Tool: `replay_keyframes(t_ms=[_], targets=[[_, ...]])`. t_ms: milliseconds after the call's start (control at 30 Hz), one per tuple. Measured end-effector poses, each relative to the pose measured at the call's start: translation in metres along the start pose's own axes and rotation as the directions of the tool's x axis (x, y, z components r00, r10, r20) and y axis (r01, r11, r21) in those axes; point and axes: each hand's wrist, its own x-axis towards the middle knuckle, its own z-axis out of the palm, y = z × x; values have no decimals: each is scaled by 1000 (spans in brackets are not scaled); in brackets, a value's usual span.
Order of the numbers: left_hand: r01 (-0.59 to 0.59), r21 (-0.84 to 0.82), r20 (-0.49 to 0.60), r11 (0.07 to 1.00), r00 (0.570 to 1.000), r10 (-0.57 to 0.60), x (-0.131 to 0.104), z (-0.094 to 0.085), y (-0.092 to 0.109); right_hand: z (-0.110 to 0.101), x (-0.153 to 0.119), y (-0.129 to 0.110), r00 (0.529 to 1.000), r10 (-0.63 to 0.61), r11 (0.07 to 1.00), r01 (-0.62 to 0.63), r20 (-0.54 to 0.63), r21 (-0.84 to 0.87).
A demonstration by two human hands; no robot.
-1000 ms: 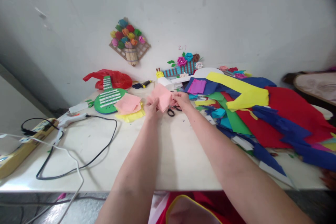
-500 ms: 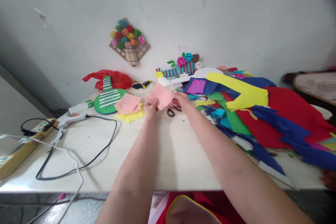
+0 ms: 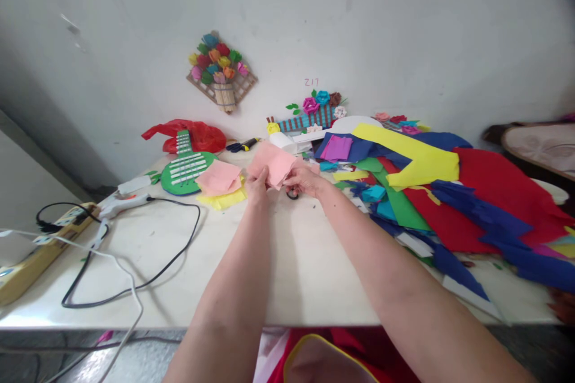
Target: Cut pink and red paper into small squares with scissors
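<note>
With left hand (image 3: 257, 184) and right hand (image 3: 305, 181), your grip pinches the pink paper (image 3: 272, 161), likely light, soft, tearable: take its edges.

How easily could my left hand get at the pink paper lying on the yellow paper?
Probably yes: that pink paper lies just to the left of your left hand, with nothing visibly covering it. The hand would likely need to release the other pink piece it holds first.

Near the centre, the person's right hand (image 3: 307, 181) covers most of the scissors (image 3: 293, 195); toward eight o'clock, the left edge crops the power strip (image 3: 38, 257).
</note>
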Motion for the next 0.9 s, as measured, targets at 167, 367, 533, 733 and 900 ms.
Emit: replay_keyframes(t_ms=[167,367,533,733,900], targets=[[10,16,-23,1000,1000,-10,1,-1,-1,-2,3,2,999,-4,1000,5,-37,25],[-8,13,-23,1000,1000,9,3,-1,-2,-5,5,5,998,-33,997,37,-52,68],[18,52,-47,999,999,-15,1,0,-1,-3,6,7,981,-42,998,51,-192,41],[14,64,-76,998,997,-9,-4,3,4,4,7,5,941,-98,995,97,-325,-18],[-2,76,-71,997,997,7,-8,3,8,8,7,5,904,-110,994,111,-413,-22]])
